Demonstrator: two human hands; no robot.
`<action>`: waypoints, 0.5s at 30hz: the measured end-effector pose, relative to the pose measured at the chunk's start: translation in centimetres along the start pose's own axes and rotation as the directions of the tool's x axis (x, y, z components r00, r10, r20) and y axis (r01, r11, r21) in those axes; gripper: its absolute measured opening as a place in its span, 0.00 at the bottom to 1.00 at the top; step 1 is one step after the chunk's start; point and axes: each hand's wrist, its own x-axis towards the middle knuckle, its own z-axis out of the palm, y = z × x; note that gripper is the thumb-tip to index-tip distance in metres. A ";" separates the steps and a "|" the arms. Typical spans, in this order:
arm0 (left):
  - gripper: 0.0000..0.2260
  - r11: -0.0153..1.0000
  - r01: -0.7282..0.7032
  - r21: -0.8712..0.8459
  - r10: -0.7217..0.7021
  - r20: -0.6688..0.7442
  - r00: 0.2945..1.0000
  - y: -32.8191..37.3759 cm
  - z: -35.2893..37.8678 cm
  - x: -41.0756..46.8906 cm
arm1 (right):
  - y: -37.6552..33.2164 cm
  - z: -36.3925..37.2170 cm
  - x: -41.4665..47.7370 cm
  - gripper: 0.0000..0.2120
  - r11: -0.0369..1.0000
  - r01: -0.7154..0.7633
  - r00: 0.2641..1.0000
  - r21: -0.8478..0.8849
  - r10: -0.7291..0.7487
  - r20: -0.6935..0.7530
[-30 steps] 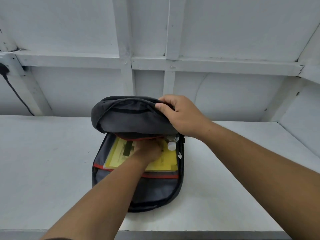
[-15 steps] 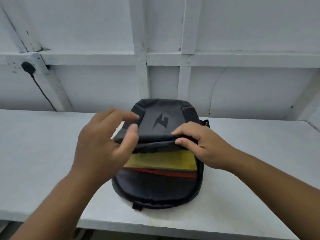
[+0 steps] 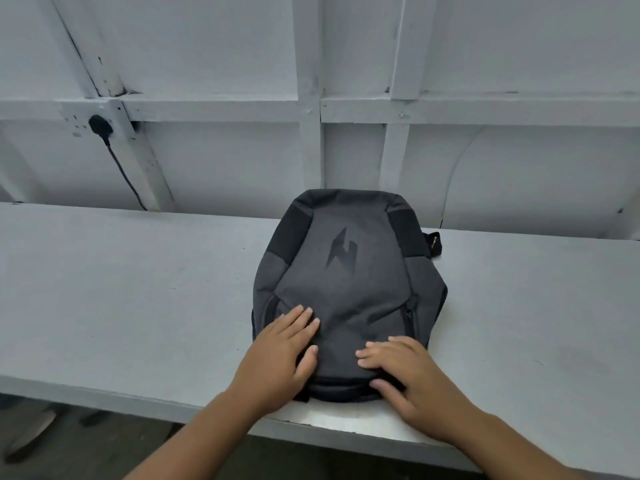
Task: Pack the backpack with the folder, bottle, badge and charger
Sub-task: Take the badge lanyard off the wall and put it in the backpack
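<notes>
**Closing the flap over the packed backpack**

Pressing down now on the backpack (image 3: pixel 346 292), lying flat near the front edge of the desk (image 3: pixel 138 289), front panel up. Half a second ago held open, with the yellow folder in plain sight in the main compartment; now folded shut, nothing of the inside on show. Left hand (image 3: pixel 280 358) laid flat, fingers spread, on the near-left of the panel, gripping nothing. Right hand (image 3: pixel 408 372) resting on the near-right corner, fingers loosely curled over the fabric, thumb tucked at the lower rim by the dark seam; not clamped on anything that can be made out. Judged from this: packing probably over, only the zipping left.

Hidden: folder, bottle, badge and charger, all out of sight, presumably inside, though unconfirmable from here for the badge and charger. Zip state along the near edge unclear, covered by both hands; no puller made out. A strap buckle (image 3: pixel 434 244) poking out at the far right. Beyond, a black plug (image 3: pixel 100 126) in a wall socket, its cable dropping behind the desk.
</notes>
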 end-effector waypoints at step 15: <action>0.23 0.991 0.007 -0.135 -0.043 -0.266 0.963 8.9 -6.8 4.7 | -1.7 -10.6 5.9 0.18 0.982 -0.036 0.984 0.184 0.066 -0.163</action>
